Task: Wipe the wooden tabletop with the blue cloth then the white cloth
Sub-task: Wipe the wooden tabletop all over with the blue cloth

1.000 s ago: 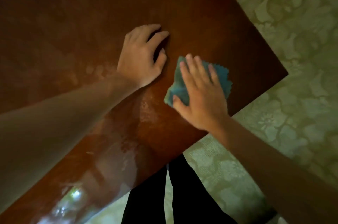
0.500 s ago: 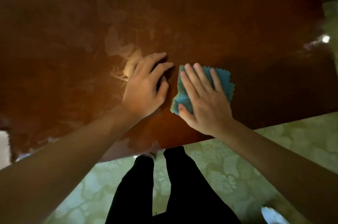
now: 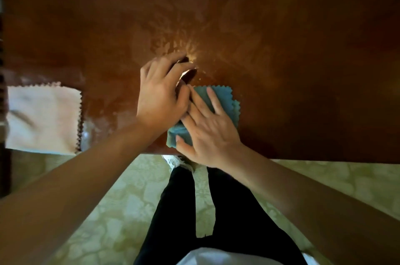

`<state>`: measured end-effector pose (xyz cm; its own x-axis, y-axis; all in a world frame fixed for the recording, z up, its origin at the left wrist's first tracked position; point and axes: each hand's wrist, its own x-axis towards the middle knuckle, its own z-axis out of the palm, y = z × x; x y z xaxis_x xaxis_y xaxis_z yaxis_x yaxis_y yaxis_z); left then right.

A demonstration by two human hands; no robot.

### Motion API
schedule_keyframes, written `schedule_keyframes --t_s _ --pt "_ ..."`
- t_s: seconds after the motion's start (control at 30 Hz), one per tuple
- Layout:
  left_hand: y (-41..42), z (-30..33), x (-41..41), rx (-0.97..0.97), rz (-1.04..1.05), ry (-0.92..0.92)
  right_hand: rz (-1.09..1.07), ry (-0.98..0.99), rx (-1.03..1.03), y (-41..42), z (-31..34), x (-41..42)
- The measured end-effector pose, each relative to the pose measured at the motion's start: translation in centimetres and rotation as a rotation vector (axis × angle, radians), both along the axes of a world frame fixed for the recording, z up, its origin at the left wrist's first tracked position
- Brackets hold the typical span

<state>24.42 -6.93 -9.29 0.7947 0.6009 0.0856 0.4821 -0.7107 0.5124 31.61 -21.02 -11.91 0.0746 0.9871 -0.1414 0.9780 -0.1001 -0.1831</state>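
Note:
The dark glossy wooden tabletop (image 3: 281, 59) fills the upper half of the view. A blue cloth (image 3: 225, 100) with zigzag edges lies near the table's front edge. My right hand (image 3: 207, 132) presses flat on it with straight fingers. My left hand (image 3: 160, 95) rests on the wood just left of the cloth, fingers loosely bent, its thumb side overlapping my right fingers. A white cloth (image 3: 43, 117) lies flat at the table's left front corner, apart from both hands.
Smeared, shiny streaks show on the wood beyond my left hand. The table's front edge (image 3: 324, 160) runs across the middle. Below it are a pale green patterned floor (image 3: 119, 210), my dark trouser legs and a white shoe (image 3: 173, 161).
The view has swung, bringing the white cloth into sight at left. My hands have come closer together, and the left hand now overlaps the right fingers on the blue cloth.

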Motion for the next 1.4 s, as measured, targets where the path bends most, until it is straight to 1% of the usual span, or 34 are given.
schedule_keyframes --t_s 0.07,0.13,0.2,0.27,0.37,0.43,0.5,0.6,0.7,0.8,0.9,1.07,1.13,1.23,1.3,1.4 --pt "0.8 0.2 -0.8 0.012 -0.017 0.012 0.071 -0.012 -0.009 0.3 -0.1 0.9" --pt "1.4 0.3 -1.4 0.012 -0.031 0.024 0.074 -0.030 0.003 0.5 0.1 3.0" --pt "1.9 0.3 -1.7 -0.003 -0.033 0.026 -0.012 -0.071 0.007 1.7 0.2 5.5" --pt "2.3 0.3 -1.8 -0.020 -0.040 0.016 -0.144 -0.096 -0.016 4.2 0.2 7.2" --pt "3.0 0.5 -2.0 -0.046 -0.055 -0.066 -0.289 -0.100 -0.020 8.4 0.2 8.1" --pt "3.4 0.8 -2.2 -0.052 -0.041 -0.115 -0.342 -0.109 -0.019 9.2 0.2 7.5" --pt "3.9 1.0 -2.6 -0.058 -0.026 -0.130 -0.372 -0.095 -0.001 8.2 0.4 5.5" --pt "5.0 0.8 -4.1 -0.054 -0.005 -0.118 -0.344 -0.034 0.032 5.4 0.5 -0.5" --pt "6.4 0.7 -6.3 -0.026 0.005 -0.111 -0.345 -0.037 0.032 4.5 0.3 -4.6" --pt "8.0 0.9 -8.9 -0.021 0.042 -0.097 -0.298 -0.048 0.019 5.7 0.2 -4.4" --pt "9.8 1.0 -11.9 0.016 0.091 -0.079 -0.278 -0.061 0.004 10.2 0.2 -3.0" --pt "12.4 0.9 -16.4 0.062 0.168 -0.008 -0.340 -0.109 0.010 19.7 0.3 -2.9" --pt "13.1 0.4 -18.3 0.094 0.223 0.066 -0.350 -0.119 -0.004 20.9 0.2 -3.5" --pt "13.0 -0.7 -20.7 0.078 0.259 0.246 -0.352 -0.136 -0.025 21.1 0.2 -4.1" --pt "12.6 -1.5 -21.3 0.068 0.249 0.341 -0.339 -0.142 -0.031 21.8 0.3 -4.6" --pt "12.5 -2.1 -20.9 0.113 0.261 0.436 -0.289 -0.148 -0.014 23.8 0.2 -6.2"
